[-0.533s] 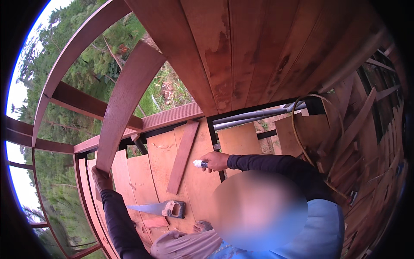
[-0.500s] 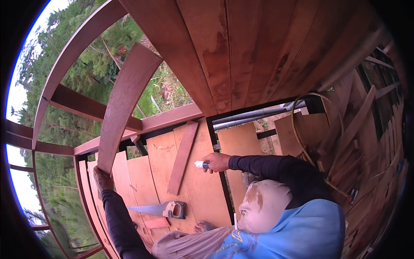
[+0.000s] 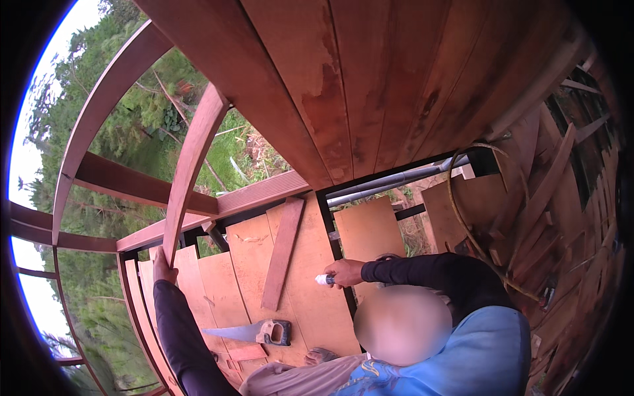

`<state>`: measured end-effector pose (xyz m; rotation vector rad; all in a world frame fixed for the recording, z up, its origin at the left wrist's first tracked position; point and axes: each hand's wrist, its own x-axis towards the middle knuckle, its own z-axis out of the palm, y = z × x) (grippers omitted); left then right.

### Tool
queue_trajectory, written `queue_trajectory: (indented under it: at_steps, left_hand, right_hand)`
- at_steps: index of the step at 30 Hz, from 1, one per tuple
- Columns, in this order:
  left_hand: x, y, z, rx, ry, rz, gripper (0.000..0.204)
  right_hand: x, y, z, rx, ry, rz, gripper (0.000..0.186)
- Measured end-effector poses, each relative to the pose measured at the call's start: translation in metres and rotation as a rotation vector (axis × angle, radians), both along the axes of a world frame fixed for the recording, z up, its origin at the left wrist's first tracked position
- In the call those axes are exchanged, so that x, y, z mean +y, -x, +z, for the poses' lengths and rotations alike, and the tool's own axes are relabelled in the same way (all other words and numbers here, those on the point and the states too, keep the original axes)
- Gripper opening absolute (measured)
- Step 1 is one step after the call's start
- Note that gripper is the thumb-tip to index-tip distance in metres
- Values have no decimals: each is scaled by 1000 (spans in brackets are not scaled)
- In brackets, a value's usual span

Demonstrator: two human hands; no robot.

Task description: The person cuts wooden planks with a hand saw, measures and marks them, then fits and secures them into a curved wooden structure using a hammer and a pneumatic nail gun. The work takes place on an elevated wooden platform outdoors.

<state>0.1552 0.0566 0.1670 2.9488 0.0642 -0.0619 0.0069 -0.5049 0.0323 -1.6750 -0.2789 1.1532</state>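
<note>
1. The left hand (image 3: 165,269) holds the lower end of a long plank (image 3: 190,158), its fingers closed around the wood.
2. The plank slants up and to the right from that hand, narrow face showing. It crosses in front of a beam (image 3: 125,178) and a rail (image 3: 254,191). Its upper end is near the edge of a boarded wall (image 3: 297,79); whether they touch, I cannot tell.
3. The right hand (image 3: 347,272) is well apart from the plank, its fingers curled narrow around a small tube (image 3: 324,280) whose white end points left.
4. Between the hands, a loose board (image 3: 282,257) lies aslant on the floor (image 3: 320,237).
5. Nearer the person, a saw (image 3: 272,332) lies on the floor, blade to the left, handle to the right. A reddish offcut (image 3: 247,352) lies just beside it, and a bare foot (image 3: 321,356) is near.
6. Grey pipes (image 3: 403,179) run below the lower edge of the wall.
7. To the right, a yellowish hose (image 3: 451,198) loops beside a jumble of lumber (image 3: 551,181).
8. Trees (image 3: 92,284) stand beyond the frame on the left.
</note>
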Motion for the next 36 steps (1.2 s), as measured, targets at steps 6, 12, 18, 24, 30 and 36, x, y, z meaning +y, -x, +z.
queue_trajectory:
  at_steps: [6, 12, 18, 24, 30, 36]
  left_hand:
    - [-21, -15, 18, 105, 66, -40, 62]
    - [26, -12, 22, 204, 202, 146, 31]
    - [-72, -39, 52, 339, -13, -83, 30]
    - [-194, -63, 81, 183, 102, -420, 29]
    - [-218, -85, 98, 103, 215, -465, 24]
    - [-318, -101, 130, 91, 233, -502, 23]
  right_hand:
    - [-3, 14, -12, 13, 4, 3, 22]
    - [3, 15, -13, 6, 57, 71, 23]
    - [6, 23, -24, 68, 68, 30, 23]
    - [27, 16, -11, 69, 39, 74, 25]
    - [42, -24, 10, 142, -197, -153, 29]
    - [60, -83, 43, 39, -488, -183, 35]
